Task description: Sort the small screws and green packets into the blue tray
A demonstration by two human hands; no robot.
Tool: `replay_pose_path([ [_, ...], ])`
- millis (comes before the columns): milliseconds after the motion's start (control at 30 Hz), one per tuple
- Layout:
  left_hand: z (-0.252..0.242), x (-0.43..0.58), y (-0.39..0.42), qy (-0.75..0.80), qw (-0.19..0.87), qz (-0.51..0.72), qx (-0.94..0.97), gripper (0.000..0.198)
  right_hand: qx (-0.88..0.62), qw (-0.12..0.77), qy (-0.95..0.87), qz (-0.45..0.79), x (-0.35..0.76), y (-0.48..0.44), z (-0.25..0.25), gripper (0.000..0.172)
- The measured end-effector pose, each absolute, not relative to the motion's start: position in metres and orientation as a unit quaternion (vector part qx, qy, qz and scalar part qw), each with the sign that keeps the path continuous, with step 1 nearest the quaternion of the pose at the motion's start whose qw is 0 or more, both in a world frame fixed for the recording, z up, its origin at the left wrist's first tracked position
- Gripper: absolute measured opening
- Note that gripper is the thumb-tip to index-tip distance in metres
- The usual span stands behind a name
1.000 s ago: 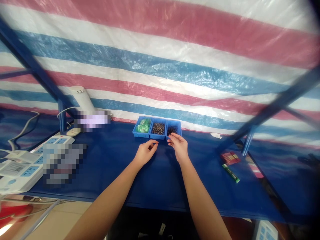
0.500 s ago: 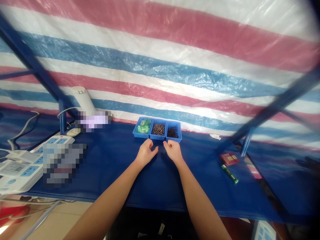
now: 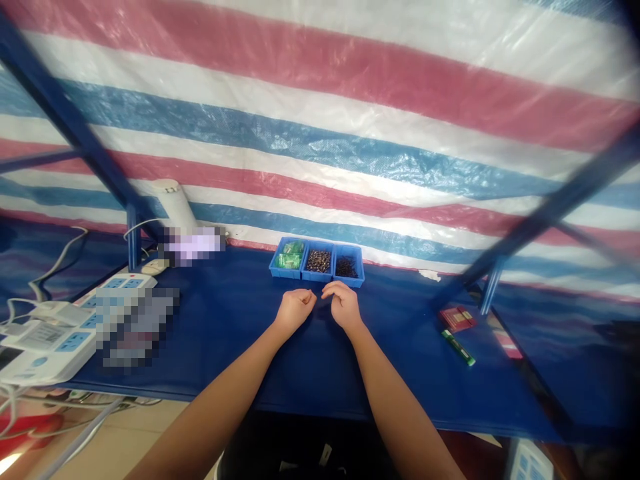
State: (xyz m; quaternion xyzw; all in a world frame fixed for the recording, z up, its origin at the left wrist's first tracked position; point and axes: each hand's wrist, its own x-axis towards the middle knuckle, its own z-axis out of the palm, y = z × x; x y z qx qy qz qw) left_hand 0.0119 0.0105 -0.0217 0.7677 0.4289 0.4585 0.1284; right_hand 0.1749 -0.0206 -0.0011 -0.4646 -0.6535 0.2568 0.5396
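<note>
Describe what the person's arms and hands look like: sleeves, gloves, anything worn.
Both forearms are bare up to the bottom edge of the picture, with no sleeve showing. The left hand and right hand wear no gloves. No watch, bracelet or ring can be made out at this size.

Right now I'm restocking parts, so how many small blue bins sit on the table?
3, side by side at the table's back edge: left bin with green packets, middle bin and right bin with dark parts. None seems hidden.
</note>
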Motion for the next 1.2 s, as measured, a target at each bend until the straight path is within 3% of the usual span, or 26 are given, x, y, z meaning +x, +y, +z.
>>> replay_pose_path([
  [233, -0.013, 0.011, 0.006, 0.450, 0.129, 0.469, 0.749, 0.046, -0.521, 0.538, -0.626, 0.219, 0.183, -0.018, -0.007, 0.027],
  [367, 0.001, 0.010, 0.004, 0.416, 0.144, 0.475, 0.762, 0.015, -0.531, 0.529, -0.623, 0.224, 0.177, -0.019, -0.005, 0.026],
  [533, 0.000, 0.004, 0.006, 0.360, 0.110, 0.518, 0.768, 0.030, -0.532, 0.528, -0.625, 0.216, 0.171, -0.021, -0.007, 0.026],
  [800, -0.018, 0.003, 0.007, 0.374, 0.146, 0.496, 0.770, 0.026, -0.524, 0.597, -0.583, 0.169, 0.181, -0.021, -0.003, 0.026],
  [1000, -0.017, 0.008, 0.007, 0.418, 0.133, 0.482, 0.759, 0.024, -0.507, 0.566, -0.607, 0.233, 0.179, -0.021, -0.008, 0.053],
  [1200, -0.020, 0.006, 0.010, 0.404, 0.060, 0.480, 0.776, 0.028, -0.527, 0.558, -0.619, 0.163, 0.182, -0.021, -0.008, 0.051],
])
